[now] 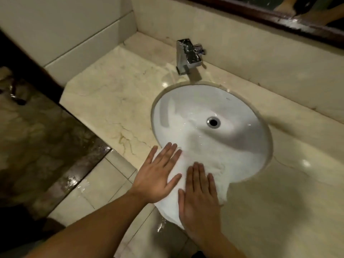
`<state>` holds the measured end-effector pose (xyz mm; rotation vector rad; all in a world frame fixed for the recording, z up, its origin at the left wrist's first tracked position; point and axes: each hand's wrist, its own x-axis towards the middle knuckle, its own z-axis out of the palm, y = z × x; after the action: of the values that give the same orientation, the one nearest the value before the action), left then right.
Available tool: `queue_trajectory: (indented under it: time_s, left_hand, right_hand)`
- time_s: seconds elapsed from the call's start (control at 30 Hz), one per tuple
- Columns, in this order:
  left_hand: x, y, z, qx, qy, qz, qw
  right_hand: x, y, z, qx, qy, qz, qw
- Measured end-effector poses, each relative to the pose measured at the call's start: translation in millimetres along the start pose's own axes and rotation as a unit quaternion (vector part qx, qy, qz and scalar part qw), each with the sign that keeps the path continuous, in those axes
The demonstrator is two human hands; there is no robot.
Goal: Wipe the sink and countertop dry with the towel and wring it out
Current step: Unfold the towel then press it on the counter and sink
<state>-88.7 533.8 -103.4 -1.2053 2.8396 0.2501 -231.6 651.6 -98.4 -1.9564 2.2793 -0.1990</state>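
Pressing down flat, your left hand (pixel 158 172) and right hand (pixel 199 196) lie side by side on the white towel (pixel 221 175), fingers straight and gripping nothing. That towel drapes across the near rim of the sink (pixel 242 112), partly in the basin and partly over the front edge of the marble surface (pixel 111 94). Beyond it lies the drain (pixel 213 122); a chrome faucet (pixel 188 56) stands at the far rim. Glistening floor tiles (pixel 111 174) show lower left.

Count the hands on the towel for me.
2. The left hand lies flat on the towel at the front rim of the sink; the right hand lies flat beside it, nearer the front edge of the countertop. Neither is hidden.
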Motion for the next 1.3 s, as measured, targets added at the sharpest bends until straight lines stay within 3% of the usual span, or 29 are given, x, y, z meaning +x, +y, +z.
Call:
queue_trajectory:
  time_s: [0.23, 0.43, 0.83, 0.97, 1.1, 1.3]
  left_hand:
    - [12, -134, -22, 0.011, -0.009, -0.012, 1.0]
    - [33, -204, -34, 0.014, -0.01, -0.026, 1.0]
    - [91, -278, -47, 0.002, 0.018, -0.105, 0.994]
    - [140, -309, -50, -0.005, 0.028, -0.115, 0.993]
    - [208, -358, -60, 0.006, 0.032, -0.103, 0.994]
    - [275, -402, -67, -0.004, 0.051, -0.116, 0.992]
  right_hand:
    - [93, -102, 13, 0.02, -0.028, -0.039, 0.999]
    - [159, -144, 28, 0.023, -0.03, -0.064, 0.997]
    - [282, -150, 36, 0.06, 0.007, -0.122, 0.991]
    - [344, -145, 36, 0.072, 0.028, -0.104, 0.992]
    - [423, -148, 29, 0.063, -0.012, -0.081, 0.995]
    - [505, -151, 27, 0.034, -0.009, -0.071, 0.997]
